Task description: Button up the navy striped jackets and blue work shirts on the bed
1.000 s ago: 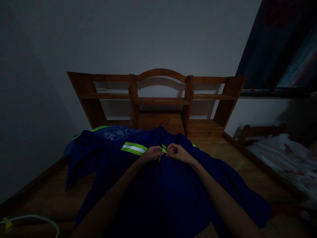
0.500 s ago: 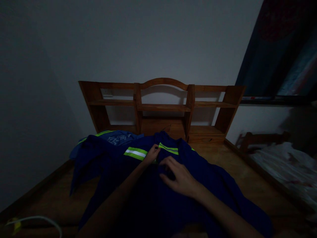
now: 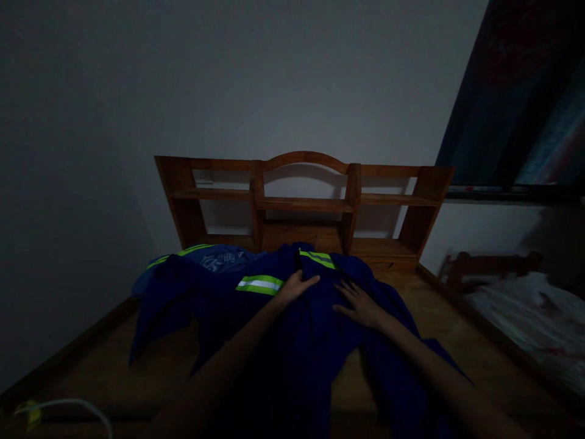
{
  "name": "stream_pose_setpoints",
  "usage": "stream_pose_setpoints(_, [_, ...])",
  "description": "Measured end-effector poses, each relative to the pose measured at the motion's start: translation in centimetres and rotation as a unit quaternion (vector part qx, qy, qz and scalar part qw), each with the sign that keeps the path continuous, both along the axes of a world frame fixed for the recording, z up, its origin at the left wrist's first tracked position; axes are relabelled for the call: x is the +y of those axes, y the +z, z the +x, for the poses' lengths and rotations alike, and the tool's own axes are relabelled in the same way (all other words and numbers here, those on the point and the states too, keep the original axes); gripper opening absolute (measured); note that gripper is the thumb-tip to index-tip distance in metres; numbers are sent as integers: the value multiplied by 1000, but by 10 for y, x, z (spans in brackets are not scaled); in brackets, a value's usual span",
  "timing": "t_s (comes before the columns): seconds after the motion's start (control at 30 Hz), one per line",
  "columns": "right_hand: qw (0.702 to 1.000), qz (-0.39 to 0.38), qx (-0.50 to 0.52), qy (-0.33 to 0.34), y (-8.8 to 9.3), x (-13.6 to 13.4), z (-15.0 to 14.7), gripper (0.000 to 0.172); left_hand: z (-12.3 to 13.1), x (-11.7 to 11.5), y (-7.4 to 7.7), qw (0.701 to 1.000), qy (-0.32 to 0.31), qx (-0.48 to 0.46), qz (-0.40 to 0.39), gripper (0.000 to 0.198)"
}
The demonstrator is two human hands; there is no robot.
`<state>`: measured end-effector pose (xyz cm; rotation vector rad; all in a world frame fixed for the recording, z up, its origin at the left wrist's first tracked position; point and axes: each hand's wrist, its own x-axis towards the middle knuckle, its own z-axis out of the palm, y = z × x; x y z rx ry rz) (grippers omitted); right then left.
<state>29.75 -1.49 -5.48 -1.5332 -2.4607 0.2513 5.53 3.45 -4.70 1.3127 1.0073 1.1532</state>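
A dark blue work jacket [image 3: 306, 341] with yellow-green and silver reflective strips lies spread over a wooden surface. My left hand [image 3: 292, 289] rests on the middle of its front, just right of one reflective strip [image 3: 260, 285], thumb stretched away from the fingers. Flat on the jacket's right side lies my right hand [image 3: 361, 306], fingers spread. The other reflective strip [image 3: 320, 259] slants above and between the hands. Behind the left sleeve is a lighter blue garment [image 3: 223, 260] with pale lettering and yellow-green edging. Dim light hides the folds near my left forearm.
A wooden shelf headboard [image 3: 301, 204] stands against the wall beyond the jacket. The wooden surface [image 3: 415, 299] has a raised right edge. Past that edge lies a pale plastic bag [image 3: 530, 311]. A whitish cable [image 3: 68, 402] curves at the lower left.
My left hand has opened from a pinch at the jacket front. My right hand has moved right and flattened on the cloth. The jacket's right side has shifted, baring wood near the bottom.
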Motion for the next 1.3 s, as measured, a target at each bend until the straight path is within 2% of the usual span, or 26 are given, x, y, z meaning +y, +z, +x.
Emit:
stream_pose_setpoints(0.07, [1000,-3,-4,0,9,5,1,72,-4,-16,-16,998,-68,8,-18,51])
stream_pose_setpoints(0.17, [998,29,27,-40,30,5,-17,47,-15,-31,-27,990,-136,-4,-31,53])
stream_pose_setpoints(0.23, [994,61,77,-49,42,2,-38,34,-23,-35,-23,985,-169,-8,-45,53])
stream_pose_setpoints(0.3, [983,98,152,-14,48,-1,-60,30,-30,-36,-14,979,-199,3,-49,54])
stream_pose_setpoints(0.4, [955,139,258,37,43,-6,-81,23,-39,-37,-1,973,-229,43,-8,52])
stream_pose_setpoints(0.5, [947,107,294,77,30,-8,-84,17,-43,-35,4,970,-219,96,36,43])
stream_pose_setpoints(0.63, [946,21,303,116,21,-7,-76,13,-42,-31,0,974,-189,115,51,41])
stream_pose_setpoints(0.87, [952,-40,270,137,15,-7,-75,12,-44,-29,-2,974,-157,161,0,42])
stream_pose_setpoints(0.97, [953,-40,269,135,11,-7,-77,19,-43,-27,-7,981,-150,119,-39,45])
stream_pose_setpoints(1.1, [948,-45,292,118,7,-5,-78,30,-40,-25,-13,983,-169,48,-59,47])
stream_pose_setpoints(1.3, [923,-108,354,105,6,0,-75,33,-40,-30,-6,979,-194,23,-61,45])
